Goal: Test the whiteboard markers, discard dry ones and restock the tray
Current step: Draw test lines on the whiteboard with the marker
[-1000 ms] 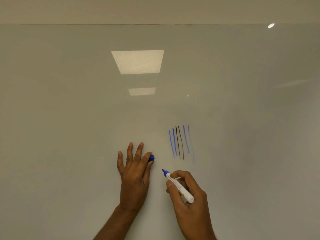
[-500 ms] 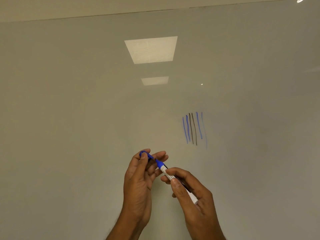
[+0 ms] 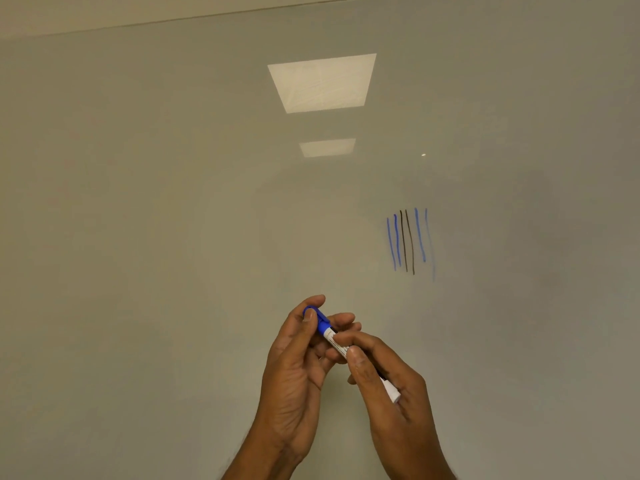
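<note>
A white marker point(image 3: 337, 345) with a blue cap point(image 3: 319, 319) is held in front of the whiteboard point(image 3: 173, 237). My left hand point(image 3: 298, 368) pinches the cap between thumb and fingers. My right hand point(image 3: 391, 386) grips the white barrel, whose rear end sticks out past the palm. The cap sits over the tip, so the tip is hidden. Several vertical test strokes point(image 3: 410, 240), blue and dark brown, stand on the board up and to the right of my hands; the rightmost blue stroke is faint.
The glossy board fills the view and reflects two ceiling light panels point(image 3: 322, 83). Its top edge point(image 3: 173, 19) runs across the upper part of the view. No tray or other markers are in sight.
My left hand left the board with the cap and met my right hand. The bare blue tip now lies under the cap. The view shifted left, so the strokes sit further right.
</note>
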`<action>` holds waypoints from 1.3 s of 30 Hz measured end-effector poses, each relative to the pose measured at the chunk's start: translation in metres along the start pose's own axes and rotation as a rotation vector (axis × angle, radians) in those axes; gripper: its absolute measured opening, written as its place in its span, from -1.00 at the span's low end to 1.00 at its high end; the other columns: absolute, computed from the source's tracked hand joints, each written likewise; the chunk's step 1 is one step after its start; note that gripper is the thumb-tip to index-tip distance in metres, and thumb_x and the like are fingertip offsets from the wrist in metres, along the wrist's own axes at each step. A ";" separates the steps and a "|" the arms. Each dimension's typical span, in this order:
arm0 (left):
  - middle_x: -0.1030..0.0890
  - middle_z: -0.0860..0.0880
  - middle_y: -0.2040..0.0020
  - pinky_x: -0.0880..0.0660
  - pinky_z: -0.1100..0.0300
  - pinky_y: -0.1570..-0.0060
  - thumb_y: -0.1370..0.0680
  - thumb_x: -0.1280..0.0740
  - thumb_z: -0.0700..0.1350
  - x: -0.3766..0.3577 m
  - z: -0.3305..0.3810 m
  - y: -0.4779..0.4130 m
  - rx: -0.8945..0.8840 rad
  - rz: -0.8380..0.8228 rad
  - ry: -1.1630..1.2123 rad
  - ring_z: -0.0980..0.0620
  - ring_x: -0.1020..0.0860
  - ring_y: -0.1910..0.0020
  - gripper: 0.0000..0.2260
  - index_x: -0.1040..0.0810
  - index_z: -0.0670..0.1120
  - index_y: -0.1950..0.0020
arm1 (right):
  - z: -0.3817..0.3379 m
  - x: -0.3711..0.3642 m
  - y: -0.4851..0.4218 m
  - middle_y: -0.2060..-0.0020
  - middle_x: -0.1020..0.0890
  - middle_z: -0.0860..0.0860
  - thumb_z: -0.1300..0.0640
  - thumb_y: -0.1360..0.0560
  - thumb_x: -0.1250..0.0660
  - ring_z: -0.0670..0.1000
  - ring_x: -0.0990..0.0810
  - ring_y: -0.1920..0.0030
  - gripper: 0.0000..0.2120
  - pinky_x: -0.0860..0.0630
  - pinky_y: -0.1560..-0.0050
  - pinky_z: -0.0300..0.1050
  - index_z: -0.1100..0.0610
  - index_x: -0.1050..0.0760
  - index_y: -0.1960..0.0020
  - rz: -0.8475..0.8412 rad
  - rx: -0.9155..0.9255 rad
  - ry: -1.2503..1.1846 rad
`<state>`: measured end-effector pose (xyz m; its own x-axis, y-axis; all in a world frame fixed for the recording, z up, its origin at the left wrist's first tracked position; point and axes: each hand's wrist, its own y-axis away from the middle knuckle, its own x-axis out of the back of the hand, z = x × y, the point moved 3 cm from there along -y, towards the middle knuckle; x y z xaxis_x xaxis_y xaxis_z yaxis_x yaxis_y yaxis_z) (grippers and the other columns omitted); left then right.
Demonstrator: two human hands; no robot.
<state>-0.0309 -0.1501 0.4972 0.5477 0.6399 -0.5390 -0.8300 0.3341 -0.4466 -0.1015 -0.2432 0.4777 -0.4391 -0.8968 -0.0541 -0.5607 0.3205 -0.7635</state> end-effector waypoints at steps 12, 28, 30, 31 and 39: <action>-0.66 -0.32 0.00 -0.47 -0.22 -0.31 -0.55 -0.32 -0.10 0.025 -0.011 0.015 0.007 0.084 0.121 -0.24 -0.67 -0.08 -0.74 -0.60 -0.15 -0.20 | 0.016 -0.019 0.018 -0.12 -0.67 -0.08 0.09 -0.59 -0.23 -0.08 -0.59 -0.21 -0.76 -0.51 -0.19 -0.27 0.09 -0.63 -0.13 -0.002 -0.035 -0.058; -0.75 -0.06 -0.05 -0.52 0.07 -0.24 -0.66 -0.15 0.03 0.111 -0.035 0.044 -0.051 0.164 -0.522 -0.06 -0.70 -0.12 -0.69 -0.58 -0.02 -0.27 | 0.086 -0.038 0.066 0.18 -0.67 -0.18 -0.18 -0.43 -0.36 -0.12 -0.64 0.18 -0.66 -0.59 0.20 -0.30 -0.03 -0.63 -0.11 -0.078 -0.236 0.286; -0.75 0.05 -0.05 -0.51 0.29 -0.19 -0.63 -0.16 0.07 0.127 -0.042 0.051 -0.066 0.193 -0.614 0.05 -0.68 -0.14 -0.70 -0.59 0.04 -0.24 | 0.096 -0.045 0.075 0.20 -0.65 -0.21 -0.16 -0.47 -0.36 -0.12 -0.62 0.19 -0.74 -0.57 0.21 -0.31 -0.07 -0.62 -0.08 -0.105 -0.220 0.340; -0.74 0.10 -0.05 -0.50 0.43 -0.11 -0.65 -0.16 0.04 0.135 -0.045 0.055 -0.080 0.204 -0.653 0.11 -0.66 -0.15 -0.72 -0.60 0.05 -0.24 | 0.099 -0.049 0.079 0.23 -0.63 -0.22 -0.13 -0.50 -0.36 -0.11 -0.61 0.20 -0.79 -0.54 0.24 -0.33 -0.08 -0.62 -0.07 -0.124 -0.206 0.358; -0.34 0.24 -0.54 -0.04 0.34 -0.48 -0.66 -0.10 0.20 0.215 -0.059 0.095 -0.191 0.263 -1.186 0.29 -0.16 -0.58 -0.58 -0.44 0.13 -0.48 | 0.135 -0.086 0.127 0.15 -0.62 -0.19 -0.09 -0.56 -0.31 -0.14 -0.57 0.16 -0.80 -0.48 0.15 -0.39 -0.03 -0.60 -0.07 -0.241 -0.131 0.491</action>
<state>0.0139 -0.0217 0.2968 -0.1518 0.9386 0.3098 -0.8171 0.0572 -0.5736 -0.0406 -0.1663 0.2985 -0.5450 -0.7126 0.4419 -0.7545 0.1869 -0.6292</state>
